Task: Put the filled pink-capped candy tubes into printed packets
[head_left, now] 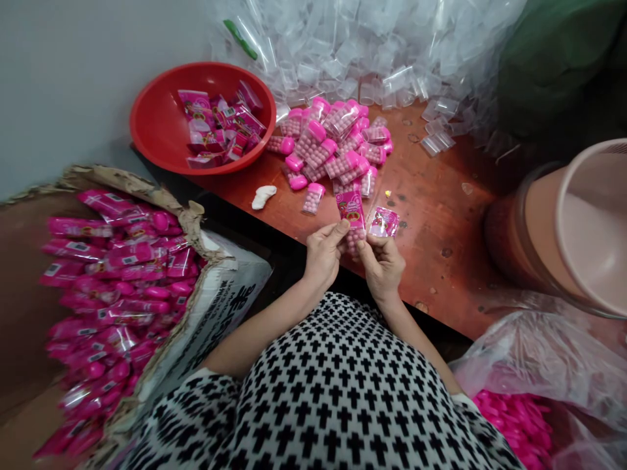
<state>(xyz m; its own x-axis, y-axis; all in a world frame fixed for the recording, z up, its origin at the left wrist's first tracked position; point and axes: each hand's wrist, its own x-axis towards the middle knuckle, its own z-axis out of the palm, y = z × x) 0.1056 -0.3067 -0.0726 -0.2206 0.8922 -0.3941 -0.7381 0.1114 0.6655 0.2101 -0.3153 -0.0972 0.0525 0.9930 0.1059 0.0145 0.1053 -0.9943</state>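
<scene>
Both hands meet at the table's front edge around one small clear candy container (pixel 356 243) full of pink balls, with a pink printed sleeve (pixel 351 207) over its far part. My left hand (pixel 323 256) pinches it from the left, thumb on the sleeve. My right hand (pixel 384 266) grips the near end between thumb and fingers. Just beyond the right fingers lies a flat pink printed sleeve (pixel 384 222). A heap of pink-capped candy containers (pixel 337 143) sits past the hands, and a single candy container (pixel 313 198) lies closer on the left.
A red bowl (pixel 142 130) holds printed sleeves. Left below, a torn cardboard box (pixel 220 326) is full of sleeved containers. Empty clear containers (pixel 353 59) pile at the back. Right stand peach-coloured tubs (pixel 543 228); below them, a plastic bag (pixel 539 352) and pink caps (pixel 509 424).
</scene>
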